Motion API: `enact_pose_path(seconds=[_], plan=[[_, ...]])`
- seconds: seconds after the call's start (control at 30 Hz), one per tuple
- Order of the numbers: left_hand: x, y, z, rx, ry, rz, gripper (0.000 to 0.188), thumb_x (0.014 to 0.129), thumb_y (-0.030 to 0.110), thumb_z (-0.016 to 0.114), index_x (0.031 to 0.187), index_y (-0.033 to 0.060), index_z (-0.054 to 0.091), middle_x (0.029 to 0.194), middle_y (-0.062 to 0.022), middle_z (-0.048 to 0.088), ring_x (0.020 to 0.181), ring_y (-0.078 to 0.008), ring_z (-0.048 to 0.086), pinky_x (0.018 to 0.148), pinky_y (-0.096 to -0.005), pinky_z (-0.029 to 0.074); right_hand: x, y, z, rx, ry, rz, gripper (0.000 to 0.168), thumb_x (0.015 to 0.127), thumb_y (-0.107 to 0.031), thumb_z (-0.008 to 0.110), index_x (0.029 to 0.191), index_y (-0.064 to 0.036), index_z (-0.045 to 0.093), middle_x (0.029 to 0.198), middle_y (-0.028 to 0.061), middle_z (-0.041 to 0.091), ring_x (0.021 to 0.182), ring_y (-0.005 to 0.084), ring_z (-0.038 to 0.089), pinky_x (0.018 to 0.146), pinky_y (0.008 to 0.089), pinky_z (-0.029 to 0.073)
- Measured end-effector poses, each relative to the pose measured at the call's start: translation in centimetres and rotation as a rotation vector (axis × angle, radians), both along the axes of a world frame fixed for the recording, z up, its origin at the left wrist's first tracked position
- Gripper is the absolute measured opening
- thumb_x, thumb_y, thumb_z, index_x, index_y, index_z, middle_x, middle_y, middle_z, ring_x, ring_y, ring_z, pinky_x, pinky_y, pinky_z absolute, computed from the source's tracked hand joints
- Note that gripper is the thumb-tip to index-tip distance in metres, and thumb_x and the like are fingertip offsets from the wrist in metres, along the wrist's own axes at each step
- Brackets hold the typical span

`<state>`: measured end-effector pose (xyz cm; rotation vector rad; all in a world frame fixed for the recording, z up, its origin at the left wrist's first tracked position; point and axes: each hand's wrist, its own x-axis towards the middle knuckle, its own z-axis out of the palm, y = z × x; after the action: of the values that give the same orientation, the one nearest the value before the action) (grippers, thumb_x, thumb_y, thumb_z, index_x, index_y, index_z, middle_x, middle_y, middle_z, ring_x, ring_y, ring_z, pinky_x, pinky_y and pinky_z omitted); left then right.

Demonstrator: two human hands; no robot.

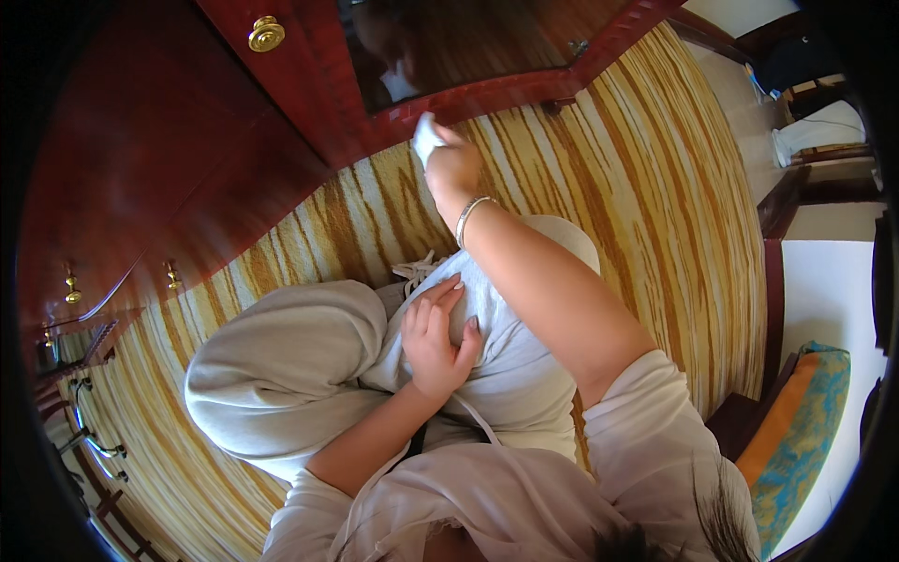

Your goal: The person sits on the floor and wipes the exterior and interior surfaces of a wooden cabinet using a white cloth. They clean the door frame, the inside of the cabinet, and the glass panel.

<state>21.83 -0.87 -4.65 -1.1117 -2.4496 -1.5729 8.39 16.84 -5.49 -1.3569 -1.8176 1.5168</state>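
Observation:
My right hand, slightly blurred, grips a folded white cloth or tissue. It is at the lower frame of a dark red wooden cabinet door; whether the cloth touches the wood I cannot tell. Dark glass fills that door, with a faint reflection in it. A brass knob sits on the door's left side. On the light grey trousers of my crossed legs rests my left hand, holding nothing, its thumb apart from the fingers.
Brown-and-cream striped carpet surrounds my legs. More red cabinet fronts with small brass handles extend leftward. A chair's metal base stands at far left. To the right is a bench with an orange and teal cushion.

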Motion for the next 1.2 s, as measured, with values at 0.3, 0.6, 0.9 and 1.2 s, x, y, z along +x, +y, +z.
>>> enact_pose_path(seconds=[0.3, 0.6, 0.9, 1.2], plan=[[-0.2, -0.1, 0.2, 0.006, -0.046, -0.025, 0.036, 0.071, 0.005, 0.06, 0.106, -0.0035, 0.057, 0.115, -0.018, 0.061, 0.099, -0.0345, 0.057, 0.087, -0.0412, 0.043, -1.1, 1.4, -2.1, 0.024, 0.384, -0.219, 0.04, 0.086, 0.006, 0.041, 0.12, -0.002, 0.062, 0.118, 0.0147, 0.063, 0.11, 0.0237, 0.058, 0.099, 0.0334, 0.041], [-0.2, -0.1, 0.2, -0.013, -0.054, -0.012, 0.037, 0.071, 0.009, 0.062, 0.107, 0.0004, 0.058, 0.117, -0.0137, 0.061, 0.099, -0.0302, 0.058, 0.087, -0.0394, 0.043, -2.5, 1.6, -2.8, 0.123, 0.431, -0.252, 0.042, 0.083, 0.009, 0.043, 0.119, -0.001, 0.062, 0.117, 0.0147, 0.063, 0.108, 0.0244, 0.06, 0.097, 0.0335, 0.043], [-0.2, 0.1, 0.4, -0.001, -0.061, -0.028, 0.036, 0.072, 0.004, 0.06, 0.106, -0.0037, 0.056, 0.114, -0.019, 0.061, 0.098, -0.0344, 0.058, 0.087, -0.0409, 0.043, -1.6, 1.3, -0.9, 0.124, 0.293, -0.168, 0.04, 0.084, 0.007, 0.046, 0.12, 0.0, 0.061, 0.117, 0.0172, 0.063, 0.108, 0.0253, 0.061, 0.095, 0.0321, 0.044], [-0.2, 0.1, 0.0, -0.003, -0.036, -0.012, 0.038, 0.07, 0.009, 0.062, 0.106, -0.0014, 0.059, 0.115, -0.0152, 0.061, 0.098, -0.0309, 0.058, 0.086, -0.0394, 0.043, -1.1, 0.6, -0.2, 0.094, 0.263, -0.139, 0.043, 0.083, 0.008, 0.046, 0.122, -0.001, 0.061, 0.119, 0.0187, 0.063, 0.104, 0.0252, 0.063, 0.092, 0.0318, 0.046]])
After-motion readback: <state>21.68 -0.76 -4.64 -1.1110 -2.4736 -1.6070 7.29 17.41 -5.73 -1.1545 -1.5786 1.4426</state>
